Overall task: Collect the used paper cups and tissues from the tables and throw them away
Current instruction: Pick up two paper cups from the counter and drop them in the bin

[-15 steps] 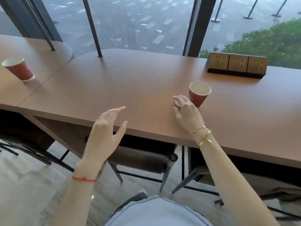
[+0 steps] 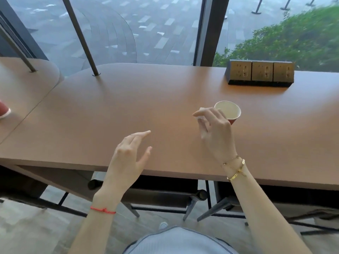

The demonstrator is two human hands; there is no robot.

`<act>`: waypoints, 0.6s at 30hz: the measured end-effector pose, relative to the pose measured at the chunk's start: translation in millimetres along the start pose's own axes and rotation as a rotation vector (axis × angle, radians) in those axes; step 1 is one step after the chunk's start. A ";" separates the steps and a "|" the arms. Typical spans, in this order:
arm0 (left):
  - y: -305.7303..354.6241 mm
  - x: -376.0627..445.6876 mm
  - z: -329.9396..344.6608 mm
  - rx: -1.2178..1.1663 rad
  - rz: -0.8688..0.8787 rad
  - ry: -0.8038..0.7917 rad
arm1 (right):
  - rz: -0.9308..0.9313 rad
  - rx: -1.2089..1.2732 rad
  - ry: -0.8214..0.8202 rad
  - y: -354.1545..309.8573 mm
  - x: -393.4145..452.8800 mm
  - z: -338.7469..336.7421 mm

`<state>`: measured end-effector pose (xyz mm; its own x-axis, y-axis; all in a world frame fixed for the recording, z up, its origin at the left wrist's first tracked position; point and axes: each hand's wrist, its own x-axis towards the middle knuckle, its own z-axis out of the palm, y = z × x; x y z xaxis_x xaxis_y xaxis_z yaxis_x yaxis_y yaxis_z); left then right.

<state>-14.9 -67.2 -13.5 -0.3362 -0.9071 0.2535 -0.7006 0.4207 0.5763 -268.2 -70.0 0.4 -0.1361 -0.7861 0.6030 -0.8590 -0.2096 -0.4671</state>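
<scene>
We see a red paper cup (image 2: 228,112) standing upright on the brown counter (image 2: 128,107), its pale inside facing us; most of its red wall is hidden behind the right hand (image 2: 214,131). That hand is raised just beside the cup with fingers loosely bent, and a small white thing (image 2: 200,117), perhaps a tissue, shows at its fingertips. We cannot tell whether the fingers pinch it or only cover it. The left hand (image 2: 128,158) hovers over the near counter edge, fingers spread and relaxed, holding nothing. At the far left, on the adjoining counter (image 2: 27,85), a second red cup (image 2: 4,110) is cut off by the frame. A block of three sockets (image 2: 260,73) sits at the back right, well apart from the cup.
</scene>
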 end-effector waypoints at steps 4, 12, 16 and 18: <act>1.0 6.0 5.3 -0.014 0.030 -0.006 | -0.043 -0.061 0.268 11.6 19.9 -28.8; 6.4 5.8 10.6 -0.014 0.023 -0.010 | 0.179 -0.090 0.041 46.6 7.9 -37.1; 9.2 -2.2 7.4 -0.003 -0.005 0.019 | 0.322 -0.013 -0.119 49.8 7.1 -30.7; 8.8 -8.1 4.4 0.007 -0.037 0.046 | 0.329 0.029 -0.110 47.7 9.8 -26.6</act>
<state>-21.2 -56.0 -13.9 -0.2810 -0.9215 0.2680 -0.7161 0.3872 0.5808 -323.7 -72.3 1.2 -0.3479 -0.8718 0.3448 -0.7636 0.0501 -0.6438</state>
